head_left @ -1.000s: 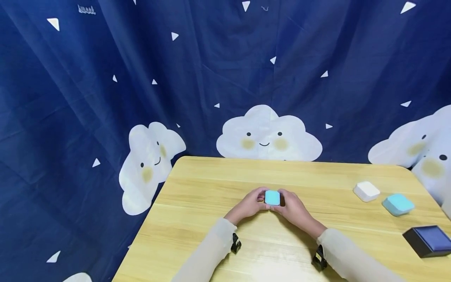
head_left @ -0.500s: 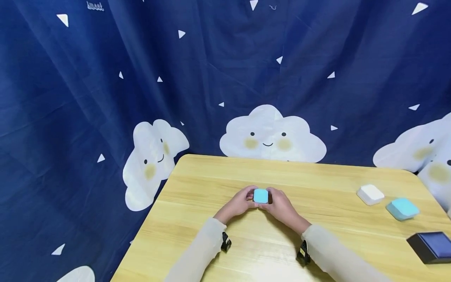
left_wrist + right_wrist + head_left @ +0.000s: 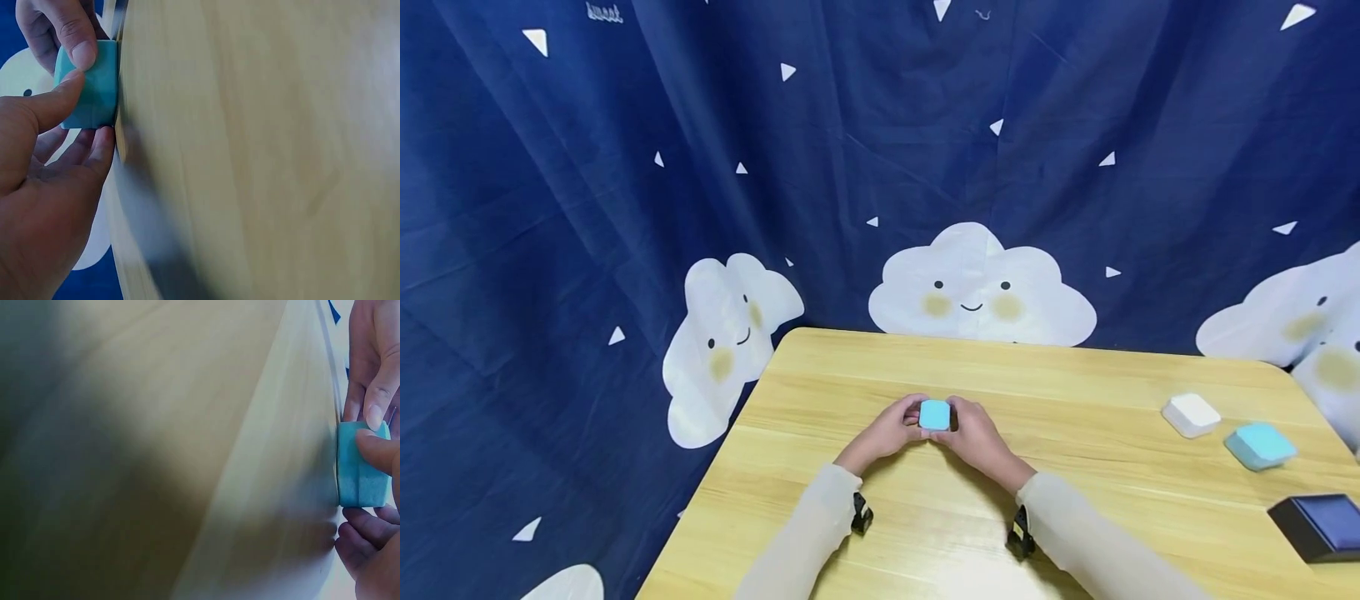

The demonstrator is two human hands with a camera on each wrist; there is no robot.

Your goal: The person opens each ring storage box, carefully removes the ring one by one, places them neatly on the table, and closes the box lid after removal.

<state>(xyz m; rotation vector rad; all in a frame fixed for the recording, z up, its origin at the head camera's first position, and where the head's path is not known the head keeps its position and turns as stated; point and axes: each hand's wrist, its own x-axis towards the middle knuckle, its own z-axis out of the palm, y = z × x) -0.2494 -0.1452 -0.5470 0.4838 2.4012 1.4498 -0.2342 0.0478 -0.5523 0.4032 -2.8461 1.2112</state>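
A small turquoise box (image 3: 935,414) with rounded corners sits on the wooden table between both hands. From its left side my left hand (image 3: 887,429) grips it, thumb on the near face and fingers round the side. My right hand (image 3: 976,437) holds the opposite side in the same way. In the left wrist view the two thumbs lie close together on the box (image 3: 97,94). A seam runs across the box (image 3: 364,475) in the right wrist view. Its far face is hidden.
On the table's right side lie a white rounded block (image 3: 1191,415), a second turquoise one (image 3: 1260,446) and a black box with a dark blue top (image 3: 1318,527). A navy curtain (image 3: 850,150) with clouds hangs behind the table (image 3: 1037,375).
Both hands have shifted left along the table together with the turquoise box, keeping their grip. The head view has turned slightly. The things on the right stay where they were.
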